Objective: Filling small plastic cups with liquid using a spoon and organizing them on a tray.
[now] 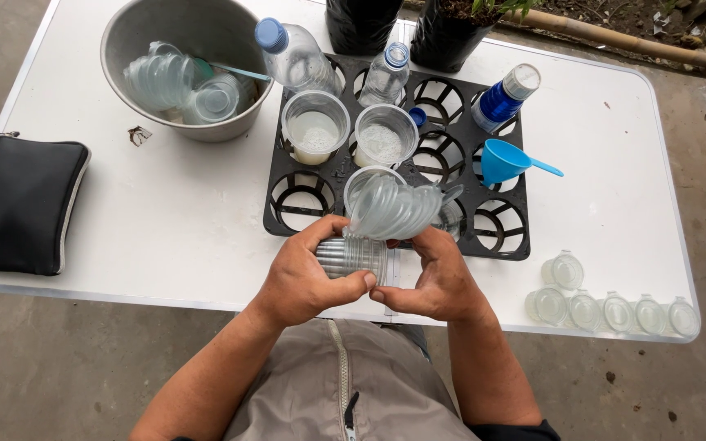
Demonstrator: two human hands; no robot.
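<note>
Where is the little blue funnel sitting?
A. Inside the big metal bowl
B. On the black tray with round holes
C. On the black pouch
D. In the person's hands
B. The blue funnel rests on the right side of the black tray, while both hands, left hand and right hand, hold a stack of clear plastic cups.

A white counter [173, 220] is standing on a concrete floor [42, 376]. Lying directly on it are a black slotted tray [484, 241], a metal bowl [136, 33], a black pouch [22, 204], two black plant bags [443, 37], and small lidded clear cups [614, 310] lining its right front edge.
</note>
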